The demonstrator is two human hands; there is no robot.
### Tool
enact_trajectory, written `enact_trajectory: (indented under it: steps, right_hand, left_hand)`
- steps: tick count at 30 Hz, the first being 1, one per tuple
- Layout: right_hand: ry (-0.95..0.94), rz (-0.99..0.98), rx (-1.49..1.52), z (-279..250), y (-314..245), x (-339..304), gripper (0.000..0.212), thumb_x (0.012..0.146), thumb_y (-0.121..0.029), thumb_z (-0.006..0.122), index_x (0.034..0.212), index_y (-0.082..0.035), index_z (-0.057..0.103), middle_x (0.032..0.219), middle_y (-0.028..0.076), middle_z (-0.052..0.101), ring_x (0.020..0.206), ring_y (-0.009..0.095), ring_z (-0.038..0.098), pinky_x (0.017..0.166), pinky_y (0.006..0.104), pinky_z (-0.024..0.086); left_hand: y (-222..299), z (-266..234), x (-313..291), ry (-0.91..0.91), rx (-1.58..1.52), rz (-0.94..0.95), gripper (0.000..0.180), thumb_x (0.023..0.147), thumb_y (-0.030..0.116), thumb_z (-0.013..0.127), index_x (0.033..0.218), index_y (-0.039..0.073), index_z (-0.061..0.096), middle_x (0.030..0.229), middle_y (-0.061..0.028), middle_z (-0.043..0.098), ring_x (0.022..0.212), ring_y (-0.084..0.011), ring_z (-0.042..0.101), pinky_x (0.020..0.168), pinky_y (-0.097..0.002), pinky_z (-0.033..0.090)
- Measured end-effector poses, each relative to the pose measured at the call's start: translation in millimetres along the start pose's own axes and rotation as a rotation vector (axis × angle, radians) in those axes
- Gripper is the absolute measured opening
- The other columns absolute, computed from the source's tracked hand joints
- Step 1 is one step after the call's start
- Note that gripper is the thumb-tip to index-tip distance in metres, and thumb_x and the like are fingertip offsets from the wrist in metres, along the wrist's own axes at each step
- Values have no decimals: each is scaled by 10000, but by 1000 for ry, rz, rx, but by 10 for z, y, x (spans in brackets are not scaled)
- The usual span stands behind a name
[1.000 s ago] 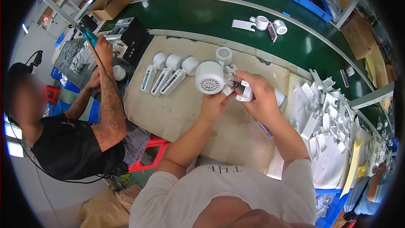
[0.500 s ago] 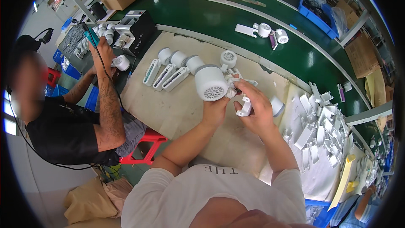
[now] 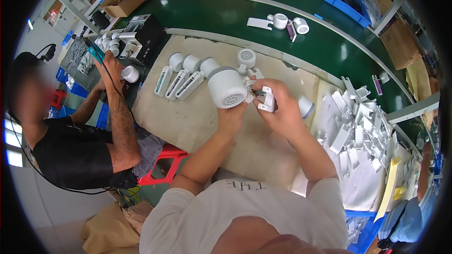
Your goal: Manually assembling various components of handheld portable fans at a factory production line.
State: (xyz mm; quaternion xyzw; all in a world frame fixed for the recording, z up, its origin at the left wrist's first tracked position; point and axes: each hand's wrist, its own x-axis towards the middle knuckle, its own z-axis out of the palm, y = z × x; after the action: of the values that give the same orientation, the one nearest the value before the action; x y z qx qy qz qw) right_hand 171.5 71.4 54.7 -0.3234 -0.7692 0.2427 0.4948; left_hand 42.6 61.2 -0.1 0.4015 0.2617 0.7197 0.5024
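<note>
The fan (image 3: 227,87) is held above the mat (image 3: 197,117), around its middle, vented face tipped down toward the wearer. The left hand (image 3: 230,118) is curled beneath the fan near its neck, probably to bear the weight and keep the joint turned toward the right hand (image 3: 284,108). That hand pinches a white shell (image 3: 268,99) between thumb and fingers, just beside the neck, likely so that both parts can be watched at close range. Whether shell and neck touch cannot be told; fingers hide the spot.

Three fans (image 3: 181,80) lie in a slanted row on the mat's left part, perhaps lined up to save room. A small fan head (image 3: 246,58) rests near the mat's far edge, and a loose drum (image 3: 306,107) near its right edge. The pile (image 3: 359,136) of white shells lies right of the mat, seemingly kept within the right arm's reach.

Half a second ago the shell hung lower against the fan, with the right fingers more stretched; now it sits higher, closer to the neck's level, and the fingers are more bent. The whole view has shifted, yet the row keeps its place on the mat.
</note>
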Motion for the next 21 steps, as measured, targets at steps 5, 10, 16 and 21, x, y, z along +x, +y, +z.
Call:
enact_trajectory:
  steps: [5, 10, 16, 21]
  right_hand:
    - [260, 245, 438, -437, 45, 151, 438, 734, 29, 632, 1134, -77, 489, 859, 6, 549, 756, 65, 509, 622, 205, 422]
    - [211, 360, 408, -577, 292, -12, 447, 719, 46, 616, 1132, -62, 485, 852, -10, 547, 676, 35, 448, 604, 175, 374]
    - [-14, 367, 506, -409, 221, -46, 472, 715, 4, 650, 1144, -46, 460, 998, 47, 575, 721, 71, 485, 649, 228, 417]
    - [10, 642, 788, -334, 258, -55, 436, 748, -108, 664, 1138, -38, 482, 935, 62, 576, 722, 116, 546, 615, 238, 433]
  left_hand:
    - [214, -93, 110, 63, -492, -327, 374, 902, 249, 448, 1230, 69, 419, 1255, -74, 464, 1077, -224, 505, 868, -366, 474]
    - [254, -87, 136, 105, -549, -367, 371, 906, 252, 444, 1229, 72, 415, 1278, -68, 440, 1099, -212, 484, 871, -370, 473]
    - [213, -85, 117, 120, -582, -420, 375, 902, 250, 451, 1228, 69, 411, 1283, -63, 431, 1116, -212, 468, 878, -376, 469]
    - [191, -77, 89, 88, -588, -423, 368, 915, 277, 429, 1231, 89, 433, 1262, -54, 468, 1091, -206, 499, 874, -364, 473]
